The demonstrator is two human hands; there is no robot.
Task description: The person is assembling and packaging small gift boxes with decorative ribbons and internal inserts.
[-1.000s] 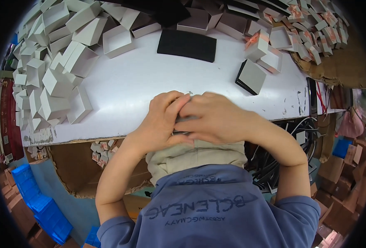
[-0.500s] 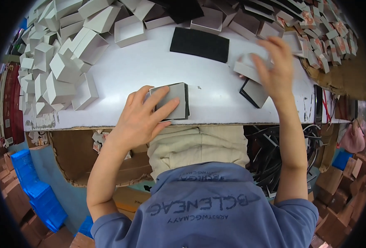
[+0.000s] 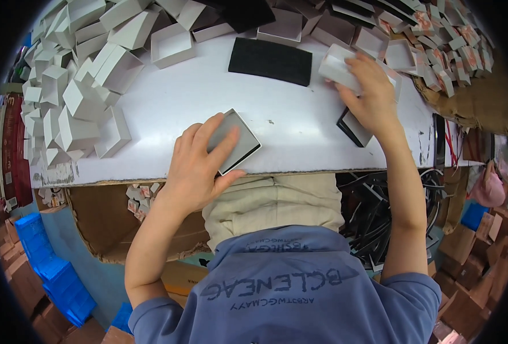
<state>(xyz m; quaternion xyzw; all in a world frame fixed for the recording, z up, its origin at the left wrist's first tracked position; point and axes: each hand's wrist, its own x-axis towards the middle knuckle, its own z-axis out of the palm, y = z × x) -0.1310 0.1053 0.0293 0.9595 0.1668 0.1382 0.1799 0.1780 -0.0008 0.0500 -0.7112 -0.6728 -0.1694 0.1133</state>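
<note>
My left hand (image 3: pixel 192 163) is wrapped round a small white box (image 3: pixel 256 150) near the table's front edge, with its fingers over a grey panel (image 3: pixel 243 137) set inside it. A black strip shows along one inner side of this box. At the right, my right hand (image 3: pixel 373 94) grips a small white open-topped box (image 3: pixel 335 64), its fingers over the near side. Just below that hand lies a grey piece with a black edge (image 3: pixel 355 129), partly hidden by the wrist. A flat black pad (image 3: pixel 270 61) lies farther back in the middle.
White open boxes (image 3: pixel 82 123) are heaped on the left and along the back of the white table (image 3: pixel 168 114). Small patterned boxes (image 3: pixel 437 57) pile up at the far right. Black strips (image 3: pixel 374 223) hang below the table, and a cardboard carton (image 3: pixel 102 221) sits under its left side.
The box in my left hand has turned so a corner points away from me, and its panel now sits inside the rim. My right hand has closed on the white box, moving slightly left.
</note>
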